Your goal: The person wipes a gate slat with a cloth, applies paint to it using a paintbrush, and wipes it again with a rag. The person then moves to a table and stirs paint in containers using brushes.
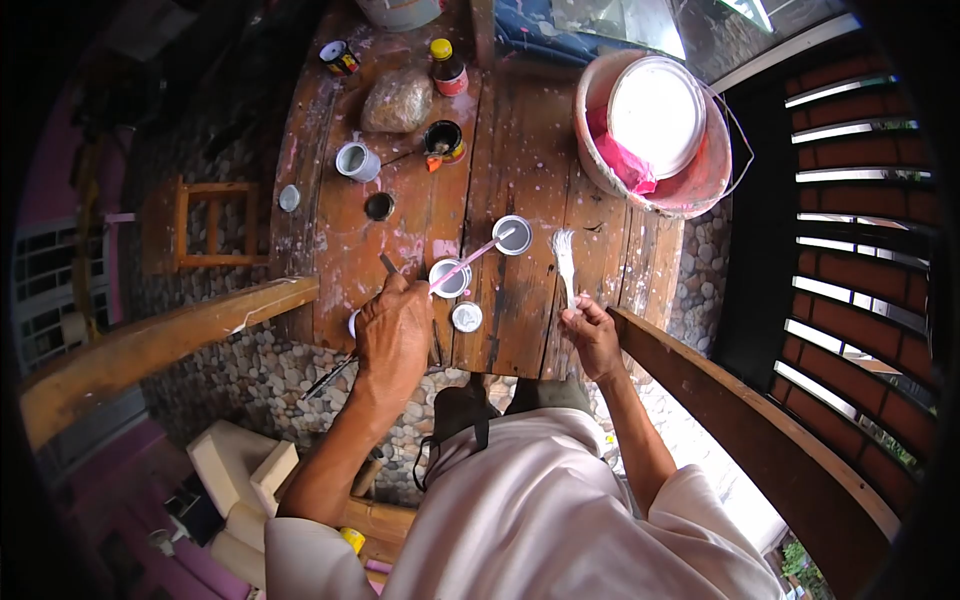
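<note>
My left hand (393, 325) is closed around a pink stick (470, 260), whose far end reaches over a small can of grey paint (512, 235). The stick crosses above an open white-rimmed can (449, 278). A dark thin tool (328, 378) also sticks out beside this hand. Pinched upright in my right hand (592, 335) is a white plastic fork (564, 262), its tines pointing away from me. A round lid (466, 317) lies near the table edge, between my hands.
The wooden table (530, 140) bears a stone (398, 100), a yellow-capped bottle (448, 68), a dark can (443, 142), a grey cup (357, 161) and a large bucket (590, 130) at the right. Wooden beams (170, 350) flank me.
</note>
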A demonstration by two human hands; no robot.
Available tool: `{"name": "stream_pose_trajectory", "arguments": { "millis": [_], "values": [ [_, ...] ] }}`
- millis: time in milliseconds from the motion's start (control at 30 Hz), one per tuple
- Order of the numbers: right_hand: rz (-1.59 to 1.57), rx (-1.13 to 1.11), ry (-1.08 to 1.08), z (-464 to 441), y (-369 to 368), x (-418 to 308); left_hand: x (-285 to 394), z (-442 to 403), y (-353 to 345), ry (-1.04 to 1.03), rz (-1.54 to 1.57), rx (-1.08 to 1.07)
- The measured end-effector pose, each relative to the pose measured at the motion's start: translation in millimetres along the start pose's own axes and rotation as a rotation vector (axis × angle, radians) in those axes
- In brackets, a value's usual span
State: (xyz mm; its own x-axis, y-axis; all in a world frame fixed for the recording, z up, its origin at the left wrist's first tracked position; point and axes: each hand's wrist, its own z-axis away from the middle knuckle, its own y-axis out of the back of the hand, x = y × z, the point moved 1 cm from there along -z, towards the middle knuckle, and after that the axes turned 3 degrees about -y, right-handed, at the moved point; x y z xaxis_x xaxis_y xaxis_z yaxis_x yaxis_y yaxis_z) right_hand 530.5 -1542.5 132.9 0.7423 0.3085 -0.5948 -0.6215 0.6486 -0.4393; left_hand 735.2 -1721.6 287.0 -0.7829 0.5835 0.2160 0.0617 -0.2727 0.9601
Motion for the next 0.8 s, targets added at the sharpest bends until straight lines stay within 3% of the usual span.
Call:
{"name": "stream_pose_trajectory", "arguments": {
  "millis": [67, 800],
  "values": [
    [-0.009, 0.006, -0.011, 2, -2, -1, 1, 2, 4, 0.077, 0.078, -0.01],
    [-0.029, -0.007, -0.01, 3, 4, 3, 6, 9, -13, 0.065, 0.098, -0.027]
  ]
}}
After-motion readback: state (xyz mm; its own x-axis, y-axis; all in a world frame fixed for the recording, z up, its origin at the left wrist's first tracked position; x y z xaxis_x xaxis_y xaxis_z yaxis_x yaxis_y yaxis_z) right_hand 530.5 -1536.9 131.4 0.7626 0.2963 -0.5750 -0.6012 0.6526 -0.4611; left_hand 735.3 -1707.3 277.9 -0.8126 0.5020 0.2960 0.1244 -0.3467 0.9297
